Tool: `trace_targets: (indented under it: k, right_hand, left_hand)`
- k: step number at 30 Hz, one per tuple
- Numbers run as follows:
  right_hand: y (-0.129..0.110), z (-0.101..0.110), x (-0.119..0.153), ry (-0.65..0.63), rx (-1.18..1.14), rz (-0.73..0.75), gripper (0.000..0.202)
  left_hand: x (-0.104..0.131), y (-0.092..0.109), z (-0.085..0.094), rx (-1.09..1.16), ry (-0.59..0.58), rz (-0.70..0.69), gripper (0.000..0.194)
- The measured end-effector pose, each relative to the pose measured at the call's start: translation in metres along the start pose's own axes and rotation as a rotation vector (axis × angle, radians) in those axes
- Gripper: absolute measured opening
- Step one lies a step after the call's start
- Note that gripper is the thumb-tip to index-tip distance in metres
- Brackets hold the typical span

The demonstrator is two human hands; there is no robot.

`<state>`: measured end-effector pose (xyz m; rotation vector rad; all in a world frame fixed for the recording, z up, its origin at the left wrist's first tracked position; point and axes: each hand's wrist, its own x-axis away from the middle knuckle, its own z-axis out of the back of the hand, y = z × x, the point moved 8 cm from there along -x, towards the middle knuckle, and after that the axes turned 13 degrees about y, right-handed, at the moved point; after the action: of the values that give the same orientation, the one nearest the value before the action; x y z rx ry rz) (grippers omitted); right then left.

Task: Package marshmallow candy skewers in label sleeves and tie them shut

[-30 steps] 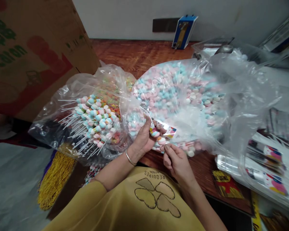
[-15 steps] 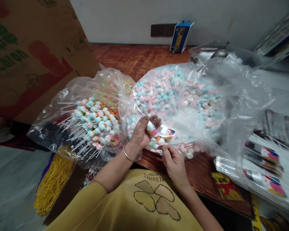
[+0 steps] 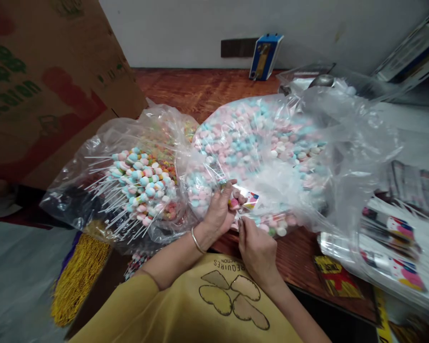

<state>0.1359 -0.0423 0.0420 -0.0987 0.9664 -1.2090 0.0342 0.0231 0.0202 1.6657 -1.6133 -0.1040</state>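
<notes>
My left hand (image 3: 222, 205) is closed around a small clear printed bag (image 3: 233, 204) with marshmallows inside, partly hidden by my fingers. Just below and to the right, my right hand (image 3: 259, 245) pinches close under the bag's lower end; what lies between its fingertips is too small to make out. Another printed bag (image 3: 252, 199) lies behind the hands, on a big clear sack of pastel marshmallows (image 3: 232, 133). To the left, a pile of marshmallow skewers (image 3: 146, 178) with white sticks rests on a clear sack of colourful candies (image 3: 157, 126).
A large cardboard box (image 3: 57, 95) stands at the left. On the right are a stack of printed bags (image 3: 396, 267) and a yellow-and-red packet (image 3: 336, 278) near the table edge. A blue device (image 3: 266, 56) sits by the wall. Gold fringe (image 3: 80, 281) hangs at lower left.
My left hand has moved slightly right and down, its fingers now closed more tightly round the bag. My right hand has drawn down a little from the marshmallows and closed into a tighter pinch.
</notes>
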Motion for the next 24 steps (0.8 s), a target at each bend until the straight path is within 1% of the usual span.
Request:
trace_targets:
  k: [3,5,6,7,9,12,14,15,17,19,21,22,24]
  right_hand:
    - [0.009,-0.007,-0.005,-0.019,-0.247,-0.213,0.027]
    - [0.013,-0.009,-0.009,-0.023,-0.397,-0.328,0.024]
    - [0.014,-0.009,-0.011,-0.019,-0.438,-0.351,0.023]
    - [0.015,-0.007,-0.011,-0.018,-0.455,-0.355,0.023]
    - [0.015,-0.004,-0.009,-0.027,-0.428,-0.320,0.024]
    - [0.011,0.000,0.000,-0.029,-0.263,-0.170,0.023]
    - [0.007,-0.001,0.004,-0.014,-0.149,-0.068,0.024]
    - [0.005,-0.002,0.005,-0.008,-0.121,-0.045,0.025]
    - [0.005,-0.005,0.004,0.000,-0.132,-0.059,0.025]
    - [0.006,-0.009,0.000,-0.006,-0.201,-0.130,0.024]
    - [0.009,-0.011,-0.003,-0.017,-0.294,-0.217,0.023]
    - [0.011,-0.011,-0.004,-0.026,-0.341,-0.260,0.022]
    - [0.013,-0.012,-0.005,-0.062,-0.420,-0.332,0.021]
  left_hand:
    - [0.009,-0.017,0.001,-0.063,-0.021,0.040,0.049]
    - [0.012,-0.019,0.000,-0.062,-0.042,0.051,0.052]
    - [0.010,-0.015,0.000,-0.050,-0.046,0.048,0.054]
    - [0.007,-0.009,-0.001,-0.035,-0.045,0.043,0.057]
    - [-0.003,0.010,-0.001,0.007,-0.020,0.014,0.059]
    - [-0.020,0.037,0.000,0.055,0.072,-0.047,0.053]
    - [-0.026,0.041,0.001,0.046,0.125,-0.053,0.045]
    - [-0.026,0.037,0.000,0.037,0.138,-0.039,0.044]
    - [-0.022,0.023,-0.003,0.023,0.123,0.005,0.046]
    - [-0.016,0.007,-0.005,0.020,0.087,0.051,0.048]
    - [-0.010,-0.004,-0.006,0.006,0.056,0.086,0.051]
    - [-0.008,-0.006,-0.006,0.000,0.052,0.096,0.052]
    - [-0.009,-0.003,-0.003,0.007,0.062,0.092,0.054]
